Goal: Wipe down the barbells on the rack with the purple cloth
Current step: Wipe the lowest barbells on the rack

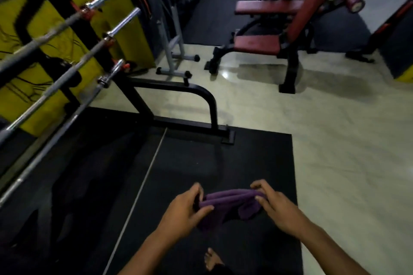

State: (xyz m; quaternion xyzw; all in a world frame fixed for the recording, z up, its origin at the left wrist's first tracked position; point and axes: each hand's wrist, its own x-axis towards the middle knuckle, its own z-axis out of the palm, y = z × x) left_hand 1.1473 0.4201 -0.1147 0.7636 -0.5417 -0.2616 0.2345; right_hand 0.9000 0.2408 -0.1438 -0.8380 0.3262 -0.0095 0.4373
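Several barbells (67, 67) lying slanted across a black rack (178, 105) at far left, yellow panels (107, 20) behind. Low at near centre, purple cloth (228, 204) bunched between both hands above a black floor mat (245, 158), well apart from the bars. Left hand (185, 210) fingers curled, pinching its left end; right hand (272, 203) fingers pinching its right end. Red padded bench (268, 27) at far right.

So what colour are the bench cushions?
Dark red bench cushions, on a black frame, seen in the head view.
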